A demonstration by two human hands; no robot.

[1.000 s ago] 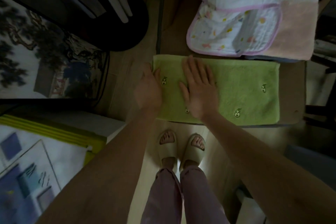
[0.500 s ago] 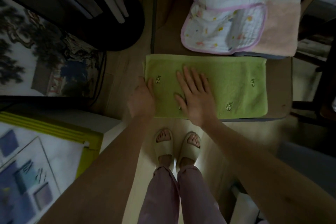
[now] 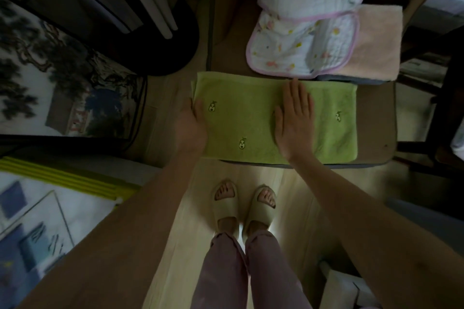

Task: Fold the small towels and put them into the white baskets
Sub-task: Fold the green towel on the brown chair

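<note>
Head view | step: smoothing half-folded green towel (image 3: 251, 118) | right hand (image 3: 295, 118) flat, pressing | left hand (image 3: 192, 125) grips left edge | next: fold across

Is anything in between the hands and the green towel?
No, nothing is. The right hand lies flat on the green towel, and the left hand holds its left edge. The other towels sit farther back on the table.
</note>
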